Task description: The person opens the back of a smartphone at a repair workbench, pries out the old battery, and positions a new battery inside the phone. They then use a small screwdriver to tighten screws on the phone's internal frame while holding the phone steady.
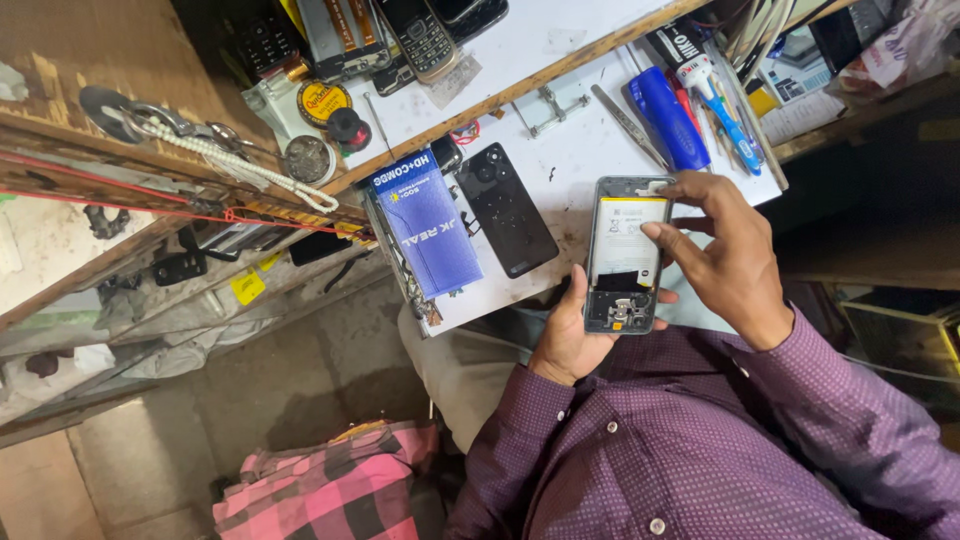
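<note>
head view: the opened phone (pixel 627 255), back cover off with its battery showing, sits right of centre, over the near edge of the white desk (pixel 580 130). the left hand (pixel 568 338) cradles the phone from below, thumb along its left edge, fingers wrapped behind. the right hand (pixel 722 250) comes in from the right, thumb pressing on the battery and a finger curled over the phone's top right corner, so both hands are closed on the phone.

just left of the phone, flat on the desk, lies the black back cover (pixel 507 210), and left of that a blue box (pixel 428 235) reaching the desk's lower left edge. between cover and phone is a narrow bare strip. in the upper right lie tweezers (pixel 630 126) and a blue-handled screwdriver (pixel 668 118), near the hands but apart. a pink checked cloth (pixel 330 490) lies at the lower left, well apart.
</note>
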The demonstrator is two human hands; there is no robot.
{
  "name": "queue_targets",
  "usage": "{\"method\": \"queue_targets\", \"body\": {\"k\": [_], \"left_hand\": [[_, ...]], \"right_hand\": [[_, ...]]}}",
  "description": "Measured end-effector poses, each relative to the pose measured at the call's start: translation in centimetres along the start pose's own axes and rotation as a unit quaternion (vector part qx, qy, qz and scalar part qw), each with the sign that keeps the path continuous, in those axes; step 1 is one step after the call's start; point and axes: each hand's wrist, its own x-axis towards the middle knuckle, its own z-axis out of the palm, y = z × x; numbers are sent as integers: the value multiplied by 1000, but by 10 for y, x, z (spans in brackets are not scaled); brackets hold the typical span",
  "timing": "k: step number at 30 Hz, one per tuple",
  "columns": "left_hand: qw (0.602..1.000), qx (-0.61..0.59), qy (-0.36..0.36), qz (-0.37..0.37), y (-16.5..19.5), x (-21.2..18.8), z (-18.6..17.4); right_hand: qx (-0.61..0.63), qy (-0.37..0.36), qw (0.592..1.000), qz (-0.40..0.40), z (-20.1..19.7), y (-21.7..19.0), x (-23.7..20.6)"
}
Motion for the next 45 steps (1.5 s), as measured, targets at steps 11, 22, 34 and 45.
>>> {"method": "queue_targets", "body": {"k": [11,22,34,45], "left_hand": [[998,55,19,25,-2,2,6],[992,112,29,43,-5,5,3],[994,95,35,37,-9,4,2],[998,62,22,23,-3,5,7]], "right_hand": [[-115,-44,992,-37,-9,-2,-7],[-172,-116,978,8,-16,-3,-8],[-121,-100,987,-24,-19,-5,4],[-130,-97,987,-8,-20,-4,1]]}}
